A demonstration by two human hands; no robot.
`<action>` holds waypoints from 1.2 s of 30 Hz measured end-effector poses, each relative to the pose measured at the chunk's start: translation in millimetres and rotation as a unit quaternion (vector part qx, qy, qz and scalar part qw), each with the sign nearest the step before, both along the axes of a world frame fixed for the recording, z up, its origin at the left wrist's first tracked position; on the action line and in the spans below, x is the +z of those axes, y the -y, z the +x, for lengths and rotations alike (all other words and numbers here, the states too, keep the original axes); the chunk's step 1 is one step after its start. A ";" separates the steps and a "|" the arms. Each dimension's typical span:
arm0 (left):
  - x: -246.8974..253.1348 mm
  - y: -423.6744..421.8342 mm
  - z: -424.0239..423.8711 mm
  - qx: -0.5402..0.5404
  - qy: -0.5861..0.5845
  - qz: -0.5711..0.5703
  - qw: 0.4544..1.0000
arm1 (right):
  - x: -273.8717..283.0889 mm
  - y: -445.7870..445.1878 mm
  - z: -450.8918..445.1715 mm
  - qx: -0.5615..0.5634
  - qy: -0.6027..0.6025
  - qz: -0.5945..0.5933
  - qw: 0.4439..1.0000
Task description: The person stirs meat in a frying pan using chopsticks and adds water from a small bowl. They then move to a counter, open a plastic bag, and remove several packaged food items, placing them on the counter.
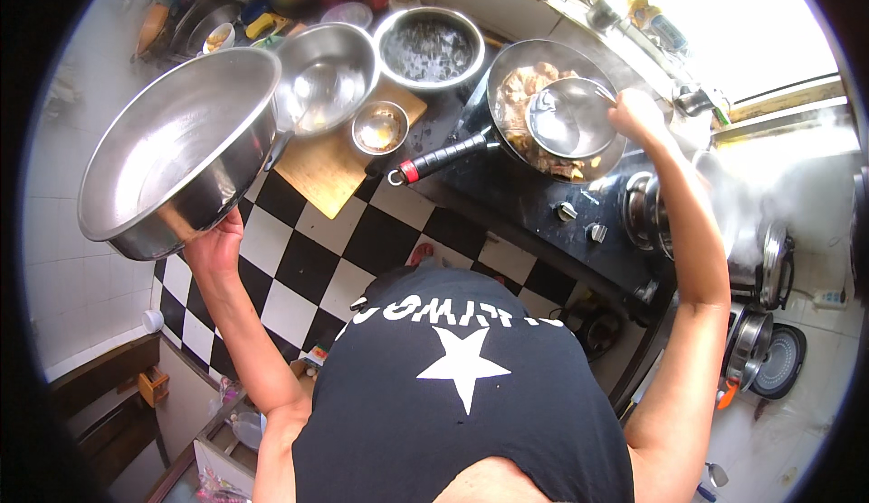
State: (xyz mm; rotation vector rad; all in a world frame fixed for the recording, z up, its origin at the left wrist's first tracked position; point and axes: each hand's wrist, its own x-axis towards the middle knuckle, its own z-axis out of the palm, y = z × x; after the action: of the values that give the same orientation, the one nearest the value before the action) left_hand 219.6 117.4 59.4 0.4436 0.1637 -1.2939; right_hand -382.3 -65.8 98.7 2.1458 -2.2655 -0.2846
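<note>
My left hand holds a large metal basin from below, tilted, out to the left of the counter. A small metal bowl is in my right hand, gripped at its rim over a wok. Pieces of meat lie in the wok, partly hidden by the bowl. The wok's black handle points to the left over the stove's front edge. Whether the small bowl touches the meat, I cannot tell.
Left of the wok stand a metal basin of dark liquid, another metal basin and a small bowl on a wooden board. Steaming pots stand on the right. Stove knobs line the front.
</note>
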 end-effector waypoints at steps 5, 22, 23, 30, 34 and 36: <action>-15.5 -10.6 13.2 -0.038 0.006 -0.057 0.998 | -0.5 39.6 -6.9 0.005 -0.008 0.020 1.000; -25.4 -17.8 17.6 -0.033 0.031 -0.071 0.996 | 3.4 87.3 -109.9 0.102 -0.032 -0.314 0.943; -25.1 -15.3 18.1 -0.038 0.033 -0.069 0.996 | 8.5 82.3 -107.7 0.075 -0.089 -0.299 0.947; -23.0 11.5 8.4 -0.039 0.020 -0.038 0.998 | 61.8 26.1 -51.3 0.078 -0.259 -0.123 0.955; -23.9 19.9 -2.5 -0.061 0.003 -0.062 0.996 | 71.0 5.1 -31.2 0.186 -0.312 -0.128 0.923; -20.5 23.3 -9.2 -0.063 0.013 -0.050 0.997 | 79.6 -4.2 -16.5 0.228 -0.324 -0.132 0.909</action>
State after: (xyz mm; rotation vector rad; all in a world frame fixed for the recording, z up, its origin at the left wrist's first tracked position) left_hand 210.4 94.1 38.9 0.3900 0.0501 -1.4124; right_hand -398.8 -61.6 178.4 1.9625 -1.3269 -0.5397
